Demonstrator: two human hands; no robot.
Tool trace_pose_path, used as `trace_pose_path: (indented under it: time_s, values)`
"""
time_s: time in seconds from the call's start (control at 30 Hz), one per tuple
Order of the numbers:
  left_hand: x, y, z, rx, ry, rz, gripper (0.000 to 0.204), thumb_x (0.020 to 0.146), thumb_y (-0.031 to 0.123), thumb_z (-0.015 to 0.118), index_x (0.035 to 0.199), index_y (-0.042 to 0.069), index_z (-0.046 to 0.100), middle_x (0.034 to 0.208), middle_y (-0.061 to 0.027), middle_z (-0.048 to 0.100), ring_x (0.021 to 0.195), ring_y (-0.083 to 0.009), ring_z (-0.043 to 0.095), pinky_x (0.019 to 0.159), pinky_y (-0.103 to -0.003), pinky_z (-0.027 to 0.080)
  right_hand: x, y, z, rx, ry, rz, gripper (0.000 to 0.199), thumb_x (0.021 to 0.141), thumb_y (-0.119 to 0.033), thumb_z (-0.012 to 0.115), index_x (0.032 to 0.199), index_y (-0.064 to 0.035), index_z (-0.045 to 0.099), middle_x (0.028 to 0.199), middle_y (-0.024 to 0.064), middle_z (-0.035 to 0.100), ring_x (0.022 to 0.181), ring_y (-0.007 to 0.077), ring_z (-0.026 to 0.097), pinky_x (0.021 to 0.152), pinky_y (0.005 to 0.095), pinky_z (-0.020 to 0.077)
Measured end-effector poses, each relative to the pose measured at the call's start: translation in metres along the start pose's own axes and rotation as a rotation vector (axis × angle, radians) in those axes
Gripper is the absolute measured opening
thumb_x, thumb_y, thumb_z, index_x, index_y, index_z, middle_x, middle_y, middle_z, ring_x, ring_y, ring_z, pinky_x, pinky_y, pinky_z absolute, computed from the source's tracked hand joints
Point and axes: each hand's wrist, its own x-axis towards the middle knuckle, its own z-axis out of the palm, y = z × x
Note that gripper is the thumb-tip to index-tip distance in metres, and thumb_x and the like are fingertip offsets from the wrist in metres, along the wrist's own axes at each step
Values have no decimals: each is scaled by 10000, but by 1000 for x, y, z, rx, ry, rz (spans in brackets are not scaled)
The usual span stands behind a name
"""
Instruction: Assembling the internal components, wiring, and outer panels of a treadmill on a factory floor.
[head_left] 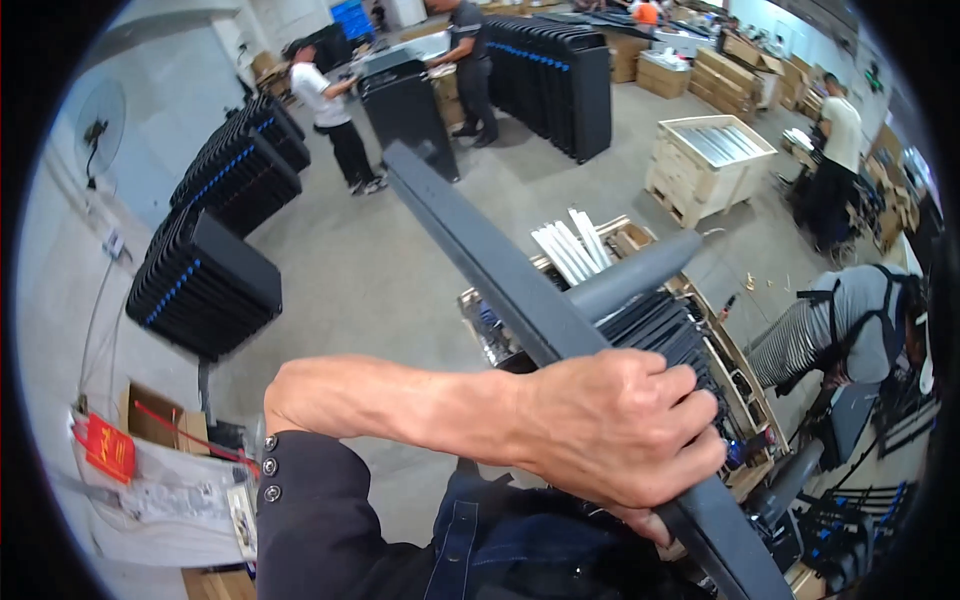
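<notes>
Grey bar gripped in the left hand near a parts crate

The bar is held in a closed left hand, its fingers curled over the far edge and the thumb showing at the near side. Whether the right hand is open or shut cannot be told, as it is out of view. From the grip, the bar is extended slantwise, forward and to the left, its other end running toward the lower right.

Just beyond the knuckles, a padded grey cylinder is seen against the bar's right edge; whether it is fixed there cannot be told. Past the hand, the wooden rim of the crate is partly covered by bar and cylinder, and dark parts and silvery strips are held in it. To the hand's right, room is narrowed by a bent-over person in a striped top.

Forward and left of the hand, a broad stretch of concrete floor is bounded by stacked black panels. Beyond the bar's far end, an upright black panel is attended by two people. Farther right, a pale wooden crate is placed.
</notes>
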Motion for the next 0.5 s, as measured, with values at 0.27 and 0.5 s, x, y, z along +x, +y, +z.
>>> trace_pose_path:
  time_s: [0.27,0.5]
  values:
    - [-146,-48,-180,162,59,39,707,592,696,781,642,31,547,582,-35,532,538,-199,592,463,-325,446,55,-110,96,146,-236,-150,466,1051,-445,464,1127,-27,657,1064,132,696,983,319,658,979,518,499]
    - [-336,-118,-321,180,134,-68,709,626,725,749,685,43,565,596,-41,543,546,-208,613,467,-329,469,56,-271,247,369,-299,-131,470,1050,-454,464,1112,-29,654,1050,127,692,967,315,656,966,511,507]
